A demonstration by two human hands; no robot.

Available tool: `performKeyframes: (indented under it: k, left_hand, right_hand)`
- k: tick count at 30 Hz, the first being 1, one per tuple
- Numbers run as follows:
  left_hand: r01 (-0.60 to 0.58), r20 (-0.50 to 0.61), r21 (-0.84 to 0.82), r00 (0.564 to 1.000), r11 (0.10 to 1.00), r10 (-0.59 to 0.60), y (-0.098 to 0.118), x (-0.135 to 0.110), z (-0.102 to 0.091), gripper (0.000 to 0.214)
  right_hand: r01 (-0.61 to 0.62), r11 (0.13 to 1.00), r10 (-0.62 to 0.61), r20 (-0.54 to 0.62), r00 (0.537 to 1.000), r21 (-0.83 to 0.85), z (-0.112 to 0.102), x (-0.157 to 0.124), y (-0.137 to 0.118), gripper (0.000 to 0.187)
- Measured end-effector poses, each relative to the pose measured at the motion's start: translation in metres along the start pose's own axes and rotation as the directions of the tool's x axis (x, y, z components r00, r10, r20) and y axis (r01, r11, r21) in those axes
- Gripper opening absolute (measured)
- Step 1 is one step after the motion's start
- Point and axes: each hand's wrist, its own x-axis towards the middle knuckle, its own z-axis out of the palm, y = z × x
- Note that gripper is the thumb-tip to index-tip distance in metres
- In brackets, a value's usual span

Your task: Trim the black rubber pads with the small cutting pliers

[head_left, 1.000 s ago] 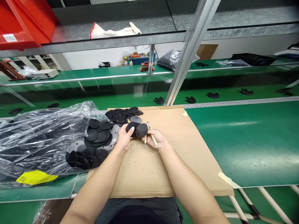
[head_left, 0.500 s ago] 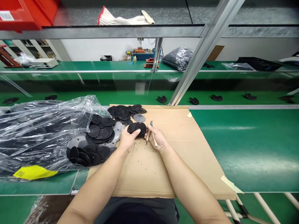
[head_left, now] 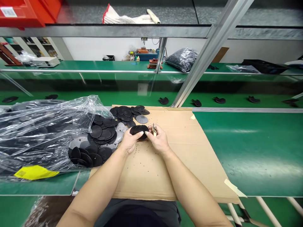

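Observation:
My left hand point(head_left: 129, 141) is closed on a small stack of black round discs point(head_left: 139, 130) held just above a sheet of cardboard point(head_left: 165, 164). My right hand point(head_left: 159, 139) is closed round a small cutter with tan handles point(head_left: 153, 129), and its fingertips touch the right edge of the held discs. A heap of the same black and grey discs point(head_left: 104, 135) lies to the left of my hands, spilling from a clear plastic bag point(head_left: 42, 132).
The cardboard lies on a green bench point(head_left: 248, 148), with tiny black trimmings scattered near my hands. A slanted metal post point(head_left: 203, 60) rises behind it. Single black parts point(head_left: 196, 102) sit on a green conveyor. A shelf above holds a red bin point(head_left: 26, 12) and white gloves point(head_left: 127, 18).
My hands have drawn together: the right hand turned the cutter upright and closed in on the discs. The fanned discs have been squared into a tighter stack. The view tilted down slightly.

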Motion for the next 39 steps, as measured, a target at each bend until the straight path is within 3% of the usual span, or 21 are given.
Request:
performKeyframes:
  k: [7,20,26,31,39]
  left_hand:
    - [-0.002,0.083,0.008,0.997,1.000,0.001,0.000,-0.001,-0.002,0.034]
    - [0.013,0.179,0.056,0.984,0.998,-0.023,0.001,-0.003,-0.002,0.031]
    - [0.060,0.087,0.011,0.994,0.998,-0.060,0.002,-0.002,-0.001,0.040]
    - [0.216,-0.015,-0.061,0.976,0.975,-0.217,0.005,0.003,-0.003,0.043]
    - [0.306,0.106,-0.065,0.949,0.950,-0.298,0.006,0.000,-0.006,0.038]
  right_hand:
    - [-0.089,0.993,0.070,0.224,0.972,0.075,-0.009,0.001,-0.001,0.032]
    - [-0.026,0.998,0.018,0.149,0.989,0.051,-0.006,-0.001,0.003,0.034]
    - [0.053,0.994,-0.046,0.076,0.996,-0.092,-0.001,-0.004,-0.004,0.036]
    - [0.198,0.979,-0.191,0.119,0.974,-0.051,0.003,-0.011,-0.010,0.022]
    - [0.432,0.869,-0.411,0.134,0.902,-0.240,0.002,-0.010,-0.015,0.017]
